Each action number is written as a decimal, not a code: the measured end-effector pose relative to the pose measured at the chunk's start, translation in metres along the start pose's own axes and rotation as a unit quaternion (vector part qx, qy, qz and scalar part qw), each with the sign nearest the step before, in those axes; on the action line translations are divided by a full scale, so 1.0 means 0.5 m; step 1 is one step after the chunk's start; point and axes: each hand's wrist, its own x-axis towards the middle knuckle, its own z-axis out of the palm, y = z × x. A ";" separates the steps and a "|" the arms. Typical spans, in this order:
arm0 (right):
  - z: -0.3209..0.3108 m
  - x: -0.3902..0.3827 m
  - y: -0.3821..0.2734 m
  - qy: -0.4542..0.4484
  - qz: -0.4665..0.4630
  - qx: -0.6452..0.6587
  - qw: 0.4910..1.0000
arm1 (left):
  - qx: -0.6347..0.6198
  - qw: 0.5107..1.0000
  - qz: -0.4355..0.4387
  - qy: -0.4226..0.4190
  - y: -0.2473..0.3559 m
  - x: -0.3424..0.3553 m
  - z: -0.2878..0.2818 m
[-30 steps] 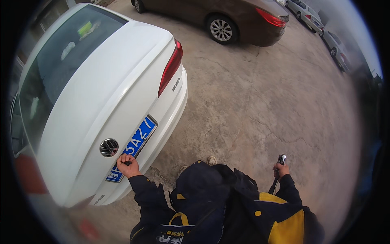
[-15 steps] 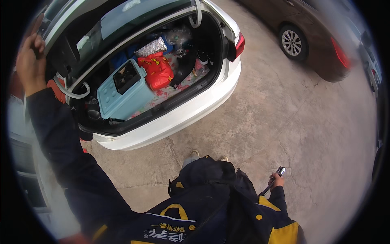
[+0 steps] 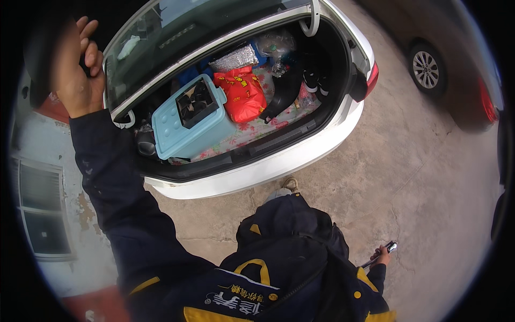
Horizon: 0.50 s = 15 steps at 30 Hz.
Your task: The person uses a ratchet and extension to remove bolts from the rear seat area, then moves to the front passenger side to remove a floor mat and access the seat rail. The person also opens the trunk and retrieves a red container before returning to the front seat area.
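Observation:
My left hand is raised at the upper left with its fingers loosely bent and apart. Nothing shows between them; a blurred dark shape lies against the hand's outer side. Low on the right, my right hand is closed round a slim tool with a shiny metal head, held away from my body. Its exact kind is too small to tell. In front of me a white car's trunk gapes. Inside sit a light-blue lidded storage box, a black tray on its lid, and a red plastic bag.
A silver foil package, clear plastic and black-and-white shoes lie deeper in the trunk. One lid hinge curves up at its right. A brown car stands at the right. A building wall with a window is on the left.
The trunk lid has risen, baring more of the rear window. My left hand has shifted right and its fingers have loosened. The car sits farther right in view; my right hand keeps the tool.

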 end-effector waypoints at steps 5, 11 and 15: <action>0.152 -0.027 0.053 -0.003 0.027 -0.001 1.000 | -0.132 0.877 -0.420 0.192 -0.411 -0.285 -0.146; 0.261 -0.068 0.022 -0.046 -0.035 -0.066 0.996 | -0.163 0.730 -0.499 0.438 -0.820 -0.378 -0.292; 0.263 -0.132 -0.018 -0.042 -0.076 -0.039 0.995 | -0.156 0.717 -0.523 0.434 -0.924 -0.346 -0.296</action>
